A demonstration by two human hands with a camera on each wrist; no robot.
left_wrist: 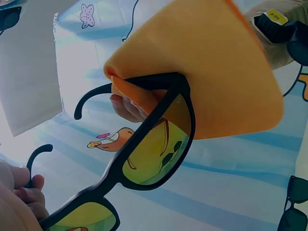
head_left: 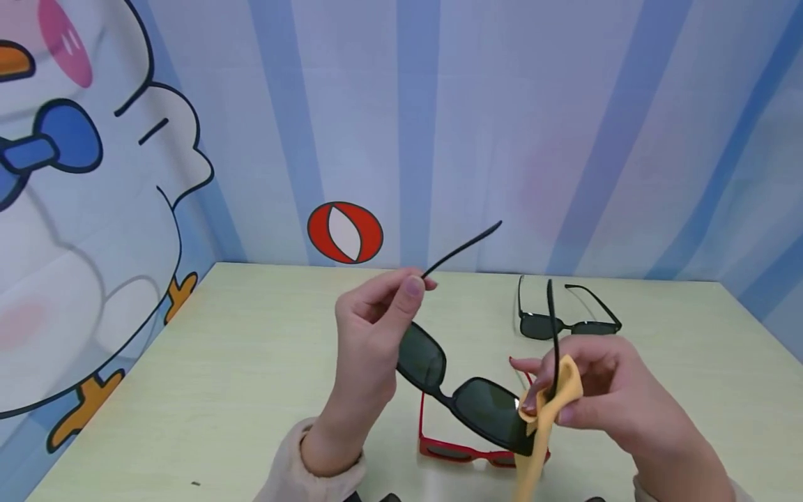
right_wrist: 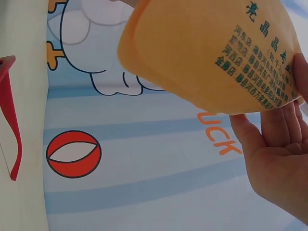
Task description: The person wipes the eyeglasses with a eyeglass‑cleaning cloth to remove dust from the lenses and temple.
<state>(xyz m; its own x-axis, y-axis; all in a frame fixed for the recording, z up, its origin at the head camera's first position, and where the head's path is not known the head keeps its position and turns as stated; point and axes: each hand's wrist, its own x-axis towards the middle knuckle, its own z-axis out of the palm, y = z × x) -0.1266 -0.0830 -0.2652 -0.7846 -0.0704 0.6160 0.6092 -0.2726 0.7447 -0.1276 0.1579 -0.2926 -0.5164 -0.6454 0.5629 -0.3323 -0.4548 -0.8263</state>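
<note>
Left fingers [head_left: 406, 296] pinch one temple [head_left: 465, 245] of the black-framed sunglasses [head_left: 486, 410]. Right fingers [head_left: 590, 413] grip the yellow cloth [head_left: 543, 432] around the opposite temple [head_left: 553, 321]. Red-framed sunglasses [head_left: 454, 452] rest on the bench [head_left: 282, 348] below the fingers.

Loose-cuffed, pale beige sleeves [head_left: 291, 470]

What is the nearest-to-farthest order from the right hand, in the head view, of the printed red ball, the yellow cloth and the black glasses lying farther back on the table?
1. Yellow cloth: held in the right hand itself.
2. Black glasses: on the table, beyond that hand.
3. Printed red ball: on the backdrop, off to the left.
</note>
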